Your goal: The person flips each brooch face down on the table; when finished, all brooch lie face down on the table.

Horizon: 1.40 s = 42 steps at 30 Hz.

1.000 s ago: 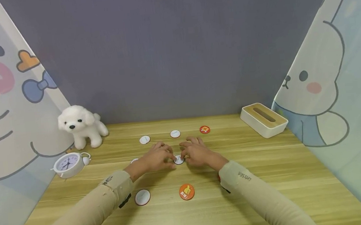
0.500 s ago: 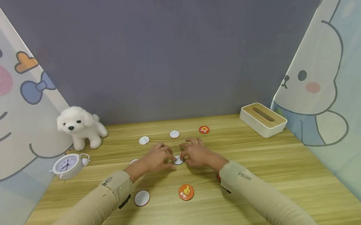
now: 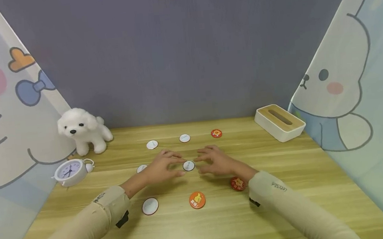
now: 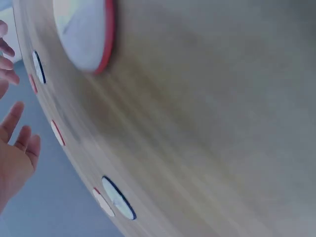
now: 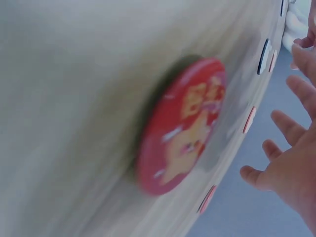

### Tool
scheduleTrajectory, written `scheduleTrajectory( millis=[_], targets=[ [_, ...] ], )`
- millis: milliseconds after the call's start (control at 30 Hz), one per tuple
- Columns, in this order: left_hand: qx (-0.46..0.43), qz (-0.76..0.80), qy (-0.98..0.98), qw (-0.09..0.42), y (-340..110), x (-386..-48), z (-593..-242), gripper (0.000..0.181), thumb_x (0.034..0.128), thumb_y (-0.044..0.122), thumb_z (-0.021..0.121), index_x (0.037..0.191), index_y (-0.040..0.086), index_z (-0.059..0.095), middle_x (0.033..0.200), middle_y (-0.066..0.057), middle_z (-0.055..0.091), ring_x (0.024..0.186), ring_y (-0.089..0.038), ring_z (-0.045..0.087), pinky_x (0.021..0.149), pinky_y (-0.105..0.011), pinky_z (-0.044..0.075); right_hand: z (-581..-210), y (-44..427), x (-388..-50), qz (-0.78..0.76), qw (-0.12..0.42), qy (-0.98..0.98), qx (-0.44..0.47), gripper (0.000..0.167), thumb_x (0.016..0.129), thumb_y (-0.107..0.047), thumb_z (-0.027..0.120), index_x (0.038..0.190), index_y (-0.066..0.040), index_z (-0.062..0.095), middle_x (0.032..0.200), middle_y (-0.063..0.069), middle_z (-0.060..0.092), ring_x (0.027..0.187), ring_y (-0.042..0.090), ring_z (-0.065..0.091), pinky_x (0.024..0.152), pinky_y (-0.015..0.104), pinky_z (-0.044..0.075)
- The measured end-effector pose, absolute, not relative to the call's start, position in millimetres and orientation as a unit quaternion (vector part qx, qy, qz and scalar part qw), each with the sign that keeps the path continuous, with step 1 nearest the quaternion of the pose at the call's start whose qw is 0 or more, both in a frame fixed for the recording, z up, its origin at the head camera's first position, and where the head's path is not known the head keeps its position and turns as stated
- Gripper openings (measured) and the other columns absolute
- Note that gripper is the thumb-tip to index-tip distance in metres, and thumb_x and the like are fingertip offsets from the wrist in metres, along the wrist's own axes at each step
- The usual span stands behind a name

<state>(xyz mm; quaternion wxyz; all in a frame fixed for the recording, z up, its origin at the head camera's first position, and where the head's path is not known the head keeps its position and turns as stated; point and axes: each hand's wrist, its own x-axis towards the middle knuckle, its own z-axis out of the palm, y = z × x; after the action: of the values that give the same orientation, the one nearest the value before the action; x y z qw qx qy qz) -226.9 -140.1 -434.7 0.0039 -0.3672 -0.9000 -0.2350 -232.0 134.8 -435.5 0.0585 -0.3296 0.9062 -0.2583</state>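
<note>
A round white badge with a dark rim lies flat on the wooden table, between both hands. To its left my left hand hovers with spread fingers, apart from the badge. My right hand mirrors it on the right side, fingers extended and holding nothing. Below the right wrist rests a red badge with a yellow star. Nearer the front are an orange thumbs-up badge and a white red-rimmed badge. Part of another white badge shows beside my left wrist.
Along the back lie two white badges, one left and one central, plus a red badge. A white plush dog and an alarm clock stand at left. The tissue box is at back right.
Both hands have drawn apart from the middle badge, which their fingertips were touching before. It stays on the table. More of the red star badge shows as my right arm shifts right.
</note>
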Motion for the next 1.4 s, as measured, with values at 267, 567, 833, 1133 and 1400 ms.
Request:
scheduleTrajectory(
  millis=[267,567,833,1133,1400],
  targets=[
    [-0.365,-0.223,-0.903,0.045,-139,-196,-435,0.044,0.0857,0.048,0.075,0.123,0.024,0.074,0.138,-0.007,0.061,0.129,-0.033,0.046,0.107,-0.061,0.033,-427,147,-207,-0.277,0.067,0.895,-0.344,0.048,0.085,-0.038,0.079,0.128,-0.017,0.071,0.156,0.015,0.043,0.146,0.046,0.025,0.113,0.069,0.022],
    [-0.397,-0.17,-0.901,0.046,-132,-170,-437,0.045,0.0854,0.05,0.075,0.123,0.026,0.073,0.139,-0.007,0.06,0.131,-0.033,0.046,0.104,-0.064,0.037,-436,151,-185,-0.247,0.062,0.895,-0.366,0.044,0.083,-0.04,0.08,0.124,-0.024,0.073,0.155,0.012,0.047,0.147,0.047,0.025,0.112,0.072,0.018],
    [-0.415,-0.151,-0.896,0.039,-131,-156,-443,0.049,0.0865,0.053,0.072,0.128,0.028,0.07,0.138,-0.003,0.062,0.132,-0.034,0.045,0.101,-0.061,0.038,-441,150,-170,-0.225,0.049,0.894,-0.385,0.045,0.081,-0.042,0.081,0.123,-0.027,0.073,0.15,0.009,0.053,0.145,0.048,0.029,0.112,0.071,0.019],
    [-0.406,-0.144,-0.901,0.047,-125,-150,-443,0.045,0.0844,0.056,0.073,0.124,0.034,0.072,0.141,-0.003,0.06,0.135,-0.038,0.041,0.102,-0.064,0.037,-442,145,-164,-0.226,0.07,0.899,-0.369,0.044,0.083,-0.047,0.079,0.124,-0.032,0.073,0.157,0.004,0.044,0.151,0.043,0.019,0.116,0.069,0.013],
    [-0.408,-0.144,-0.9,0.049,-122,-146,-442,0.044,0.0824,0.055,0.076,0.12,0.032,0.075,0.138,-0.002,0.062,0.134,-0.038,0.042,0.101,-0.059,0.038,-439,141,-161,-0.219,0.073,0.898,-0.374,0.042,0.081,-0.048,0.08,0.12,-0.032,0.075,0.156,0.006,0.045,0.15,0.044,0.02,0.115,0.07,0.015]
  ],
)
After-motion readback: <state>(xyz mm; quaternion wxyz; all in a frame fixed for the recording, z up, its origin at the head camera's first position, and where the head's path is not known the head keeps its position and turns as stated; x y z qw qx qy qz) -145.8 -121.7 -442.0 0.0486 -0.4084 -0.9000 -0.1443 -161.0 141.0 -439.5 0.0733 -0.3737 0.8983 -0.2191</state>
